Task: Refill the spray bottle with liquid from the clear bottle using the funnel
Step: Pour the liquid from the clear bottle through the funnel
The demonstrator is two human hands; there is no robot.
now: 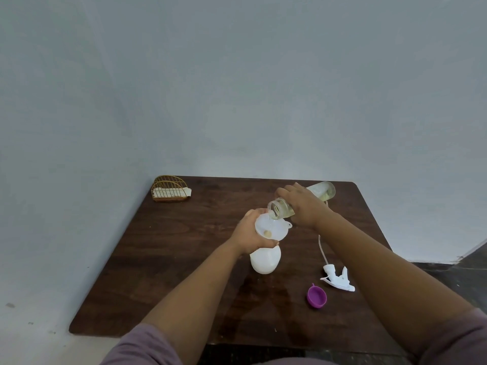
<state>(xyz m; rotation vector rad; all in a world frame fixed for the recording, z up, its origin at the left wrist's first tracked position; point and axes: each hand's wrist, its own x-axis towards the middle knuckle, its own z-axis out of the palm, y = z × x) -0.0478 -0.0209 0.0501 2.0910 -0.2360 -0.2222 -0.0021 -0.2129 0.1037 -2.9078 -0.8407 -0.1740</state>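
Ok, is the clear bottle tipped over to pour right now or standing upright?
Tipped. The right hand holds the clear bottle nearly on its side, open mouth down over the funnel on the spray bottle.

Items shown: one table [163,259]; one white spray bottle [264,260]; one funnel [271,229]; one clear bottle [321,192]; one trigger sprayer head [338,279]; one purple cap [317,296]; one wire holder [170,189]; two hands, left [251,234] and right [303,205].

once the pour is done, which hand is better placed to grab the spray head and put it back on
Right, probably. The spray head lies on the table beside the right forearm, near the purple cap. The left hand grips the funnel on the white spray bottle; the right hand must first set down the clear bottle.
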